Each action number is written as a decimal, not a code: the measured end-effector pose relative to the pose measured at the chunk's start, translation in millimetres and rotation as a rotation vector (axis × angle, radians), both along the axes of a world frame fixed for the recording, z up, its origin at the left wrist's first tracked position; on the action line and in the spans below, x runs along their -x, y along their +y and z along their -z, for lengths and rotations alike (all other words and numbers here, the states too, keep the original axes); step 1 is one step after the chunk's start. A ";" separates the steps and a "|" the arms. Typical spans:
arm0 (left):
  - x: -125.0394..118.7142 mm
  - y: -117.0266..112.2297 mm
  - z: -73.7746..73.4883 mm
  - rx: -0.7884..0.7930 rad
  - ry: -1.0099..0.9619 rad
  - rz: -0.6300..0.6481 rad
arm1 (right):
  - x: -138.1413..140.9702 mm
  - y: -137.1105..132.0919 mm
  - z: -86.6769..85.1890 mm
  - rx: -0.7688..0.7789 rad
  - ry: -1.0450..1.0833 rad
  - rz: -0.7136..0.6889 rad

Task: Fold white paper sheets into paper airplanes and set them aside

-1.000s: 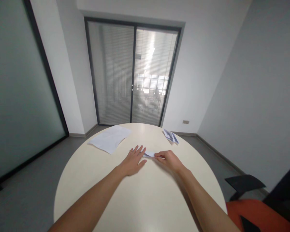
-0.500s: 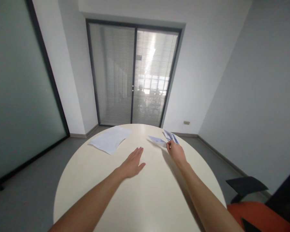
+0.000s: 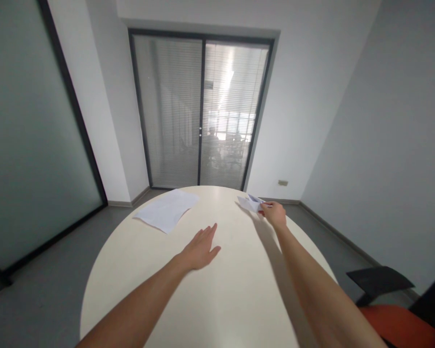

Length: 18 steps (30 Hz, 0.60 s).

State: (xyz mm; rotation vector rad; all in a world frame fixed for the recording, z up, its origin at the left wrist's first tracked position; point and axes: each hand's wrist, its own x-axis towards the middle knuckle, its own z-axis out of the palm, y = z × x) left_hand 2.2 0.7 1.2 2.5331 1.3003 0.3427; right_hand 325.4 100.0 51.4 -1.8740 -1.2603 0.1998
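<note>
1. Right hand (image 3: 275, 215) had the folded paper (image 3: 247, 203) pinched by its near end; the rest stuck out to the left of that hand, with a shadow beneath, so probably lifted.
2. Left hand (image 3: 200, 250) was empty, spread palm-down over the surface (image 3: 221, 299). Couldn't tell whether it pressed down or hovered.
3. Snag risk: the second paper (image 3: 254, 197) sat just beyond the right hand. Set down there, the held one could have caught it or shoved it along.
4. Drop risk: that spot was near the far rim. Light paper, small push, over the edge.
5. Grip risk: one-ended pinch, so the free end could have sagged or the creases loosened.
6. Minor: the big sheet (image 3: 166, 210) lay flat-ish beyond and left of the left hand, close to the rim; a draught or brush could have slid it.
7. Hidden: most of the second paper, plus the pinched end under the right hand. Contact between the two papers unclear; fold pattern too small to read.
8. Cut off: both forearms, and the chair (image 3: 402, 321) right of the right arm.
</note>
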 end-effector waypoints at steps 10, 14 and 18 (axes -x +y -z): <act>1.3 3.0 4.4 -0.016 -0.008 0.007 | 2.7 7.2 9.6 -0.127 -0.057 -0.061; 1.0 2.8 3.8 -0.018 -0.008 0.004 | 7.5 9.4 16.9 -0.101 -0.077 -0.041; 0.9 2.5 3.0 -0.008 -0.003 0.001 | 8.9 11.2 24.4 -0.110 -0.164 -0.072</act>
